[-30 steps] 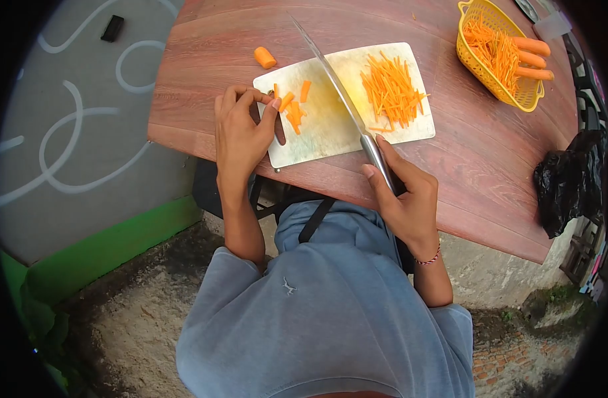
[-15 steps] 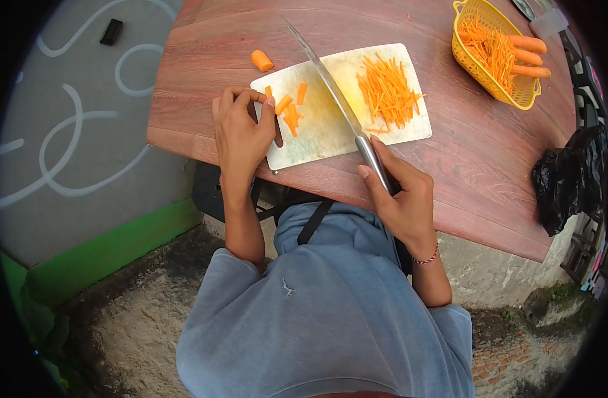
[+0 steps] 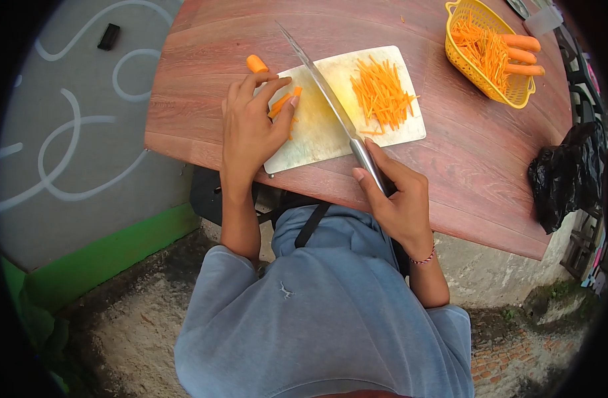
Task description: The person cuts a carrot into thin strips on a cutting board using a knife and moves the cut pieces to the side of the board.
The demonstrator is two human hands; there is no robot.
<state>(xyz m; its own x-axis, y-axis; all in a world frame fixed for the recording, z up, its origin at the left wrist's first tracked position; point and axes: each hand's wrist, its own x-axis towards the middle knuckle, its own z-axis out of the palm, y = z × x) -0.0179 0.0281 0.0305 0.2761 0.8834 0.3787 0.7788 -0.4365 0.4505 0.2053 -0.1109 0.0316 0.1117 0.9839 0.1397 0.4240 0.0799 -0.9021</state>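
Note:
My right hand (image 3: 401, 202) grips the silver handle of a long kitchen knife (image 3: 330, 96), whose blade lies slantwise across a white cutting board (image 3: 317, 146) with its tip beyond the far edge. Thin carrot strips (image 3: 383, 93) are heaped to the right of the blade. At the board's left end, my left hand (image 3: 251, 126) hovers over short carrot pieces (image 3: 278, 105), thumb and index finger apart around them; some pieces are partly hidden by the fingers. A carrot chunk (image 3: 256, 64) rests on the table just past my left fingertips.
A yellow plastic basket (image 3: 479, 81) at the far right of the wooden table (image 3: 450, 179) holds shredded carrot and whole carrots (image 3: 521, 56). A black plastic bag (image 3: 562, 179) hangs by the right edge. A translucent container (image 3: 542, 21) stands behind the basket.
My left hand has shifted right from the board's left edge onto the carrot pieces, and its fingers have spread. The right hand and knife keep nearly the same place.

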